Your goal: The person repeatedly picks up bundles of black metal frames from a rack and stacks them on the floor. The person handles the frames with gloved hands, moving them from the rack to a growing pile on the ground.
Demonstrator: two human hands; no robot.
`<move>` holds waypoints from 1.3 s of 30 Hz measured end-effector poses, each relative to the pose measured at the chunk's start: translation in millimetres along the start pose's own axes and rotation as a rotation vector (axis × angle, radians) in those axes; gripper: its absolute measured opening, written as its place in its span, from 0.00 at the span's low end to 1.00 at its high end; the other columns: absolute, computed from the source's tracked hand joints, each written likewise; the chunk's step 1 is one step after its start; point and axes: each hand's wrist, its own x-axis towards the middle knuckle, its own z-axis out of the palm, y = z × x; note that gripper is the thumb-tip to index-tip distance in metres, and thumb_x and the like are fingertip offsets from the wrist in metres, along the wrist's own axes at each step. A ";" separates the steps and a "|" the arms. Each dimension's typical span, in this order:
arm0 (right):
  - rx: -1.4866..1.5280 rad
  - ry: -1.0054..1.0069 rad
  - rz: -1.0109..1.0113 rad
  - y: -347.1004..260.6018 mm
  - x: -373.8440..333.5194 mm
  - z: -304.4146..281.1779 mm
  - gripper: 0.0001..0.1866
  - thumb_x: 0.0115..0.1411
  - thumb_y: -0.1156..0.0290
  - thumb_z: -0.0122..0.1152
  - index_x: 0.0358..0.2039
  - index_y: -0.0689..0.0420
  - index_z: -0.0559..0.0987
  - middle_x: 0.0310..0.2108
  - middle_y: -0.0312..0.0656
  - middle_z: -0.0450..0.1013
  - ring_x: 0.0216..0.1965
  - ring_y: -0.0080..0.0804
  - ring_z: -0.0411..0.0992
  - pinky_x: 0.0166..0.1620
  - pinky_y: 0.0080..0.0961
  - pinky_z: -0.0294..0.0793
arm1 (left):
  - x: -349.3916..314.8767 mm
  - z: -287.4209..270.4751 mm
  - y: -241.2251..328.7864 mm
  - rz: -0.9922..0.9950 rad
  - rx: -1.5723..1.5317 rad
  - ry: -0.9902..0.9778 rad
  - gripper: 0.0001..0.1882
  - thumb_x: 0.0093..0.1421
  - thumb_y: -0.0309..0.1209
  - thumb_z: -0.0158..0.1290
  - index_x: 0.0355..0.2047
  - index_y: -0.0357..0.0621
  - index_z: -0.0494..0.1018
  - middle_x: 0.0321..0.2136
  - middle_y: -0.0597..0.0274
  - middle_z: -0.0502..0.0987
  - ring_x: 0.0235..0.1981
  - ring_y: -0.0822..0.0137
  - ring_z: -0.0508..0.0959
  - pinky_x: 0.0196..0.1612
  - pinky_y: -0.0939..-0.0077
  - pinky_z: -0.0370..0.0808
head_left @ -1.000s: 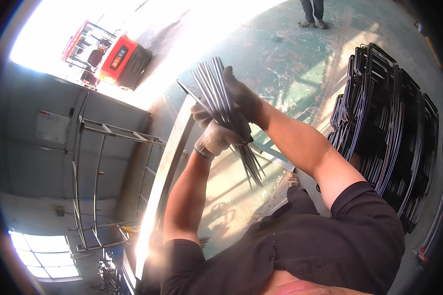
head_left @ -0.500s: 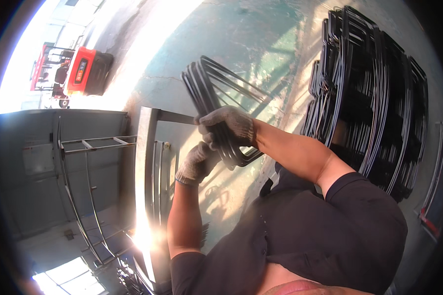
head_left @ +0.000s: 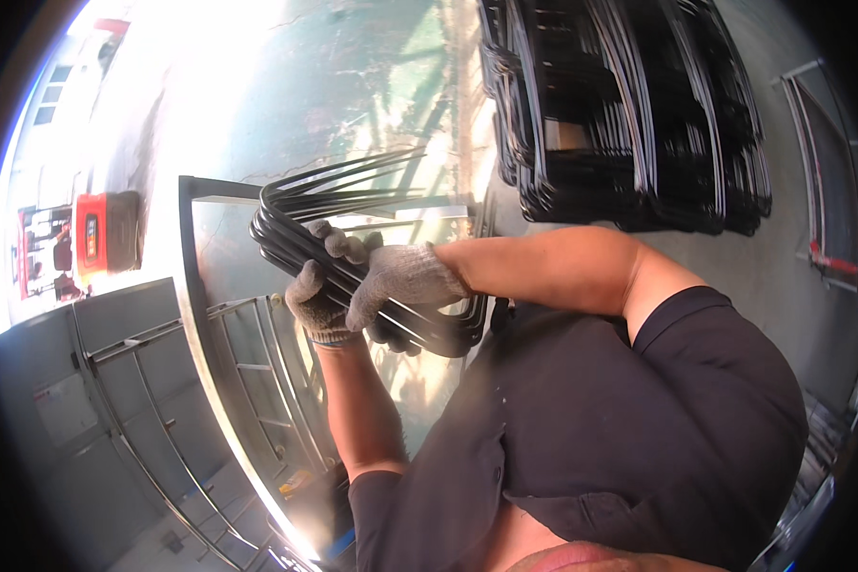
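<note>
A bundle of bent black metal frames (head_left: 286, 238) lies slantwise in front of my chest, with rounded corners at its upper left and lower right ends. My left hand (head_left: 319, 303), in a grey knit glove, is closed around the lower left side of the bundle; part of its fingers is hidden beneath the tubes. Over the bundle's middle my right hand (head_left: 400, 278), in a matching glove, grips with the thumb on the near side and the fingers across the top. The two hands are close together, nearly touching at the thumb.
A metal rack frame (head_left: 205, 329) with thin rails stands at my left. Ahead to the right are tall stacks of black bent frames (head_left: 629, 114). A red vehicle (head_left: 93, 238) sits far left, beyond a grey panel (head_left: 52, 419). At far right stands a framed panel (head_left: 829, 172).
My view has turned to the right. The bundle has tipped from steep to a flatter slant, and my right hand has shifted its hold along it.
</note>
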 end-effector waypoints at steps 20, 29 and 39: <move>0.915 0.172 0.573 356.9 -121.6 -76.6 0.71 0.55 0.23 0.72 0.81 0.52 0.45 0.77 0.68 0.51 0.73 0.69 0.62 0.66 0.74 0.71 | -142.3 102.6 -187.6 0.144 0.141 0.384 0.29 0.59 0.19 0.57 0.61 0.44 0.66 0.41 0.61 0.71 0.37 0.64 0.72 0.50 0.65 0.74; 1.024 0.292 0.246 384.6 -161.9 -87.4 0.12 0.66 0.67 0.65 0.37 0.63 0.76 0.33 0.52 0.78 0.34 0.47 0.83 0.43 0.49 0.90 | -240.6 232.7 -277.6 0.296 0.516 0.616 0.32 0.53 0.19 0.62 0.59 0.44 0.69 0.34 0.66 0.68 0.30 0.69 0.68 0.36 0.69 0.68; 0.836 0.061 -0.079 390.5 -211.0 -95.8 0.05 0.63 0.74 0.67 0.31 0.57 0.79 0.26 0.40 0.76 0.28 0.39 0.78 0.38 0.42 0.84 | -418.1 296.5 -403.3 0.459 0.549 0.191 0.17 0.73 0.34 0.55 0.26 0.47 0.65 0.23 0.61 0.69 0.19 0.63 0.74 0.19 0.62 0.77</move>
